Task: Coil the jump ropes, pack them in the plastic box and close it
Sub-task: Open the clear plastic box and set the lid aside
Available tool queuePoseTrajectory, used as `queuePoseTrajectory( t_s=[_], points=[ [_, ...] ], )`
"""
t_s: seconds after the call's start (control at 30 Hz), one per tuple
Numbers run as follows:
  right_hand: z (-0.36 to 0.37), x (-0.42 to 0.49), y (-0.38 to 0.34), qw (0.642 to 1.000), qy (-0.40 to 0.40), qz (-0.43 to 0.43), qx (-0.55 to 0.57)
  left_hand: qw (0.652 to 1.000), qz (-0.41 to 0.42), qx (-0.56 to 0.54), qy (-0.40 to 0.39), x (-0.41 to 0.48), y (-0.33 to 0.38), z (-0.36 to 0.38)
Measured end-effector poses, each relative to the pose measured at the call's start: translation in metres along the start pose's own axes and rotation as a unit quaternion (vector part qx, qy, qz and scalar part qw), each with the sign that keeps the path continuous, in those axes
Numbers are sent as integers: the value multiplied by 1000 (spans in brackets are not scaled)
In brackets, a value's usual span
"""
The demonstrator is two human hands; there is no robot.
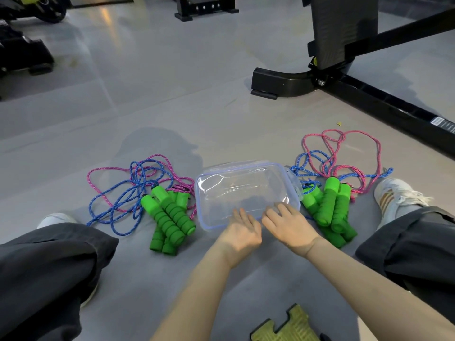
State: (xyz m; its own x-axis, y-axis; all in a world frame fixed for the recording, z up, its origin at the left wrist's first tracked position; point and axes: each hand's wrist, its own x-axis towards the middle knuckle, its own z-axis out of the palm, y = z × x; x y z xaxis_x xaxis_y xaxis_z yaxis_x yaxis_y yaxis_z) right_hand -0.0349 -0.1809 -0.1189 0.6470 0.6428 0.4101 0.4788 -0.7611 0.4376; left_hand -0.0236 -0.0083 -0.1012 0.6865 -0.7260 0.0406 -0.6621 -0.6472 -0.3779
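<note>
You sit on a grey floor (172,119) with your legs spread wide. A clear plastic box (246,183) with a blue-edged rim lies on the floor between them, straight ahead of you. Your left hand (242,230) and right hand (286,223) lie side by side at the near edge of the box. The fingers of both are fairly straight and rest on the rim, wrapped around nothing. A latch flap (294,183) sticks out at the right end of the box. Whether a lid is seated on top cannot be told.

Just left of the box lies the left tangle of jump ropes (128,190), pink and blue cords in loose, uncoiled loops. Its green foam left handles (170,217) are heaped close to the box's left side. Just right of the box lies the right tangle of jump ropes (344,153), equally loose, with its green right handles (330,207) bunched by the latch flap.

Beyond the box and to its right stands a black gym frame (369,94). On your side of the box, close to your body, lies a yellow-green mat piece (290,326). Your white shoes sit well out to either side of the box.
</note>
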Motion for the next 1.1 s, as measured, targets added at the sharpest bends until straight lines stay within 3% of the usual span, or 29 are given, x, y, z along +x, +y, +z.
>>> queuePoseTrajectory(
  t_s=[0.27,0.47,0.57,0.73,0.87,0.97,1.1],
  points=[
    [-6,-6,11,997,-44,-20,55,995,57,59,47,-8,-8,11],
    [-15,-18,11,985,-86,60,134,982,-30,-183,39,-28,-20,14],
    [-25,-14,22,975,-135,94,147,972,-98,-211,33,-44,-34,21],
    [-23,18,26,929,-268,239,92,960,-135,-244,-24,-39,-14,4],
    [-15,28,31,878,-337,313,135,949,-48,-299,86,-35,27,-8],
    [-11,20,40,856,-343,301,242,949,9,-268,167,-32,34,1],
    [-8,14,49,858,-344,242,295,963,-35,-194,181,-34,-1,28]
  ],
)
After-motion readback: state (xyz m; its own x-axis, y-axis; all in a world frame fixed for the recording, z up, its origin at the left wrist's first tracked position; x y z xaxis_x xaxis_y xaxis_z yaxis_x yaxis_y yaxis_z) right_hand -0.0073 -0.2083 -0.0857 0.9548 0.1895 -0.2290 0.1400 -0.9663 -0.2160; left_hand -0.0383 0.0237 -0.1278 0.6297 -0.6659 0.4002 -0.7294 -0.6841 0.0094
